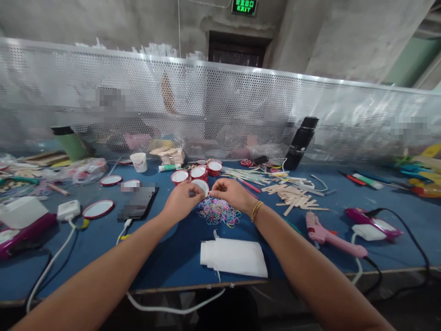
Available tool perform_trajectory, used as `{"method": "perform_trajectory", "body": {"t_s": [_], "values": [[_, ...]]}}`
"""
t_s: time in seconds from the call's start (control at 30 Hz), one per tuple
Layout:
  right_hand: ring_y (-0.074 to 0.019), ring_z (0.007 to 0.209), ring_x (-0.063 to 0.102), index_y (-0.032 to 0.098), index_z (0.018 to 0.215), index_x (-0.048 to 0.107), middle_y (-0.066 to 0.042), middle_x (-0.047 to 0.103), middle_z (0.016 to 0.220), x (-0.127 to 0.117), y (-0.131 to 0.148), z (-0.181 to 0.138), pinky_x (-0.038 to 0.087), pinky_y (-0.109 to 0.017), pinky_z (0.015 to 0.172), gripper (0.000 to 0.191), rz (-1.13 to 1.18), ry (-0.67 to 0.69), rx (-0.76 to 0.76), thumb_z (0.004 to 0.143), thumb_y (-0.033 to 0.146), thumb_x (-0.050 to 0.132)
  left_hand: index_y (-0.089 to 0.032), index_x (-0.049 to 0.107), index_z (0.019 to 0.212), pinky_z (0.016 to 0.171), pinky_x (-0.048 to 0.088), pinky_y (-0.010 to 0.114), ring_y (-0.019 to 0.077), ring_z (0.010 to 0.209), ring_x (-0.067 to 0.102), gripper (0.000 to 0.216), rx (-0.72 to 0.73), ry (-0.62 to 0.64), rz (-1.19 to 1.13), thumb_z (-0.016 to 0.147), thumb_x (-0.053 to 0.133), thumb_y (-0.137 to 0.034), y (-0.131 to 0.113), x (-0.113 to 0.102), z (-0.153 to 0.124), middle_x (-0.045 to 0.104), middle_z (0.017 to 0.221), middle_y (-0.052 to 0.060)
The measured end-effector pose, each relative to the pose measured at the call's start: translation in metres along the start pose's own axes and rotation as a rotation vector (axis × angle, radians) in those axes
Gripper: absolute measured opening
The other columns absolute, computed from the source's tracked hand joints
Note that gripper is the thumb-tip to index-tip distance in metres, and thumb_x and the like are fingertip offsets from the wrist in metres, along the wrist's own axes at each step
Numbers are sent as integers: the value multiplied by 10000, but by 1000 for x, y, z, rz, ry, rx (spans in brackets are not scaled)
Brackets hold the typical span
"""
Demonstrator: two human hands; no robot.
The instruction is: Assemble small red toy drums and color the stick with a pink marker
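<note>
My left hand is closed on the edge of a small round white lid, tilted up over the table. The fingers of my right hand are pinched together at the lid's right side; whatever they hold is too small to make out. Just below both hands lies a loose heap of thin colourful rubber bands. Behind my left hand stand stacks of red-rimmed white lids. Nearer to me a flat white pouch rests on the blue table.
Wooden sticks and a pink glue gun lie to the right. At left are a phone, a white charger, a paper cup and single lids. A black bottle leans near the perforated metal screen.
</note>
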State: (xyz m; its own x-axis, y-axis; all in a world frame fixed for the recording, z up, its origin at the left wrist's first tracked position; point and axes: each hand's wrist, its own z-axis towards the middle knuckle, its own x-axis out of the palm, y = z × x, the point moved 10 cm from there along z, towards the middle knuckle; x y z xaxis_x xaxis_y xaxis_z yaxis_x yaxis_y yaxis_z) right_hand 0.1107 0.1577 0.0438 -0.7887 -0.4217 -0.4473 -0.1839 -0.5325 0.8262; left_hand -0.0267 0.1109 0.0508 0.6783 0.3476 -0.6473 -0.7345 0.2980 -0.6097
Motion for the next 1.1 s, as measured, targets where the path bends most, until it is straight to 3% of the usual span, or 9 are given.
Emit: {"method": "perform_trajectory", "body": {"t_s": [0.1, 0.23, 0.4, 0.57, 0.97, 1.1], "values": [[-116, 653, 545, 153, 798, 642, -8, 643, 727, 2, -3, 0, 438, -255, 643, 263, -6, 44, 23, 743, 402, 706, -226, 724, 704, 819, 457, 351, 218, 883, 617, 115, 4, 37, 7, 759, 650, -295, -2, 3, 0, 707, 803, 34], [-120, 686, 591, 149, 858, 683, -30, 698, 785, -6, -6, 2, 457, -239, 659, 204, -271, 34, 14, 821, 342, 630, -222, 745, 723, 716, 463, 312, 173, 752, 599, 101, 1, 82, 24, 729, 692, -308, -1, 9, 0, 666, 840, 32], [-151, 750, 616, 174, 852, 721, -45, 727, 836, -31, -8, 3, 438, -263, 705, 138, -534, -62, 32, 822, 253, 612, -233, 769, 740, 737, 474, 299, 171, 771, 614, 76, 21, 110, 43, 723, 704, -268, 2, 14, 1, 652, 833, 22], [-185, 819, 646, 213, 809, 760, -48, 753, 873, -45, -15, 1, 431, -277, 729, 126, -727, -35, 107, 771, 187, 643, -259, 798, 837, 777, 494, 289, 172, 799, 642, 188, 45, 145, 65, 752, 649, -181, 0, 17, -1, 656, 884, 25], [-247, 738, 669, 216, 646, 758, -102, 746, 767, -48, -32, -3, 447, -316, 655, 58, -899, 73, 287, 682, 261, 760, -259, 794, 929, 840, 498, 349, 207, 861, 639, 266, 88, 109, 163, 826, 564, -174, -10, 10, -2, 660, 967, 65], [-256, 726, 660, 180, 575, 713, -123, 728, 717, -44, -30, -3, 439, -327, 660, 95, -886, 48, 261, 667, 159, 721, -269, 798, 913, 869, 500, 358, 217, 892, 644, 257, 70, 79, 143, 820, 573, -187, -8, 7, -1, 669, 965, 63]]}}
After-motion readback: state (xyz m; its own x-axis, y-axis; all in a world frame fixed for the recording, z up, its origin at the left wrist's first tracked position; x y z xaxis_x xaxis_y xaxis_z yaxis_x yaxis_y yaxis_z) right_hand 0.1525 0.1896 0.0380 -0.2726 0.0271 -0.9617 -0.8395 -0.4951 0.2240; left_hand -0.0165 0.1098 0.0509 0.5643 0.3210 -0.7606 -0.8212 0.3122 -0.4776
